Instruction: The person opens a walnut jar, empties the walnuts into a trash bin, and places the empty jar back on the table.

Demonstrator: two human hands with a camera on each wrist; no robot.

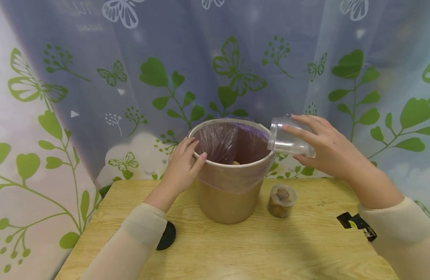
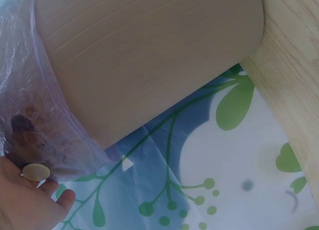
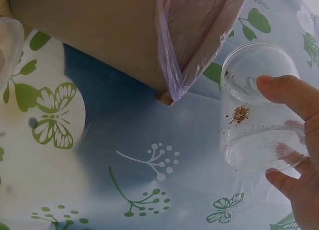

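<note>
A beige trash can [image 1: 230, 202] stands on the table, lined with a thin purple plastic bag [image 1: 215, 142]. My left hand [image 1: 182, 165] holds its left rim, the thumb lying over the edge. My right hand [image 1: 328, 146] grips a clear plastic jar [image 1: 292, 136] by its sides, raised at the can's right rim. The jar lies tipped sideways, its mouth toward the can. In the right wrist view brown crumbs [image 3: 241, 114] cling to its wall. A small tan piece [image 1: 236, 163] shows inside the bag. The can's bottom inside is hidden.
A second clear jar [image 1: 282, 200] holding brown, nut-like pieces stands upright to the can's right. A round black object [image 1: 166, 235] lies partly behind the left sleeve. A black strap-like item [image 1: 356, 225] is by the right sleeve. Behind the wooden table [image 1: 218, 252] hangs a leaf-and-butterfly patterned curtain [image 1: 187, 46].
</note>
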